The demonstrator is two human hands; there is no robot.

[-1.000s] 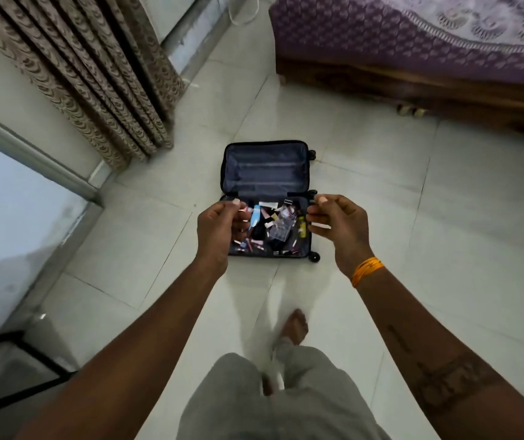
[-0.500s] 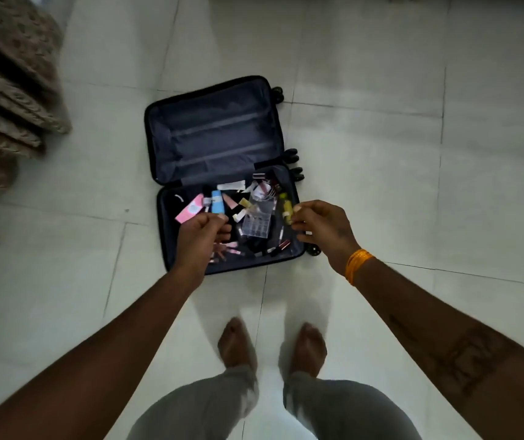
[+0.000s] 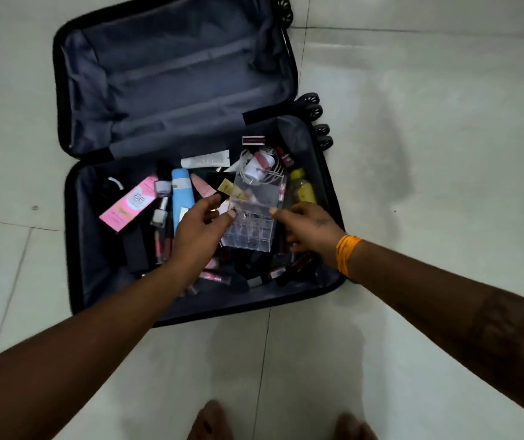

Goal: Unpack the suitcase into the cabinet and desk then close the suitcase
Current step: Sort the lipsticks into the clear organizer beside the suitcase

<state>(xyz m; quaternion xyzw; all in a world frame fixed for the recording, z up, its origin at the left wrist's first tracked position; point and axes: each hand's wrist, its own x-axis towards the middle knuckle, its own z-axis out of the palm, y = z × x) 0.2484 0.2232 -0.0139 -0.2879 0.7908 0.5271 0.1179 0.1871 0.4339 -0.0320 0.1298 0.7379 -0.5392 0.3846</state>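
Your left hand (image 3: 202, 231) and right hand (image 3: 308, 227) touch opposite sides of a clear organiser (image 3: 252, 217) between them, grip uncertain, in the open suitcase (image 3: 175, 90) still crowded with cosmetics, so unpacking has barely begun.

Dim indoor light, soft shadows, wide-angle distortion
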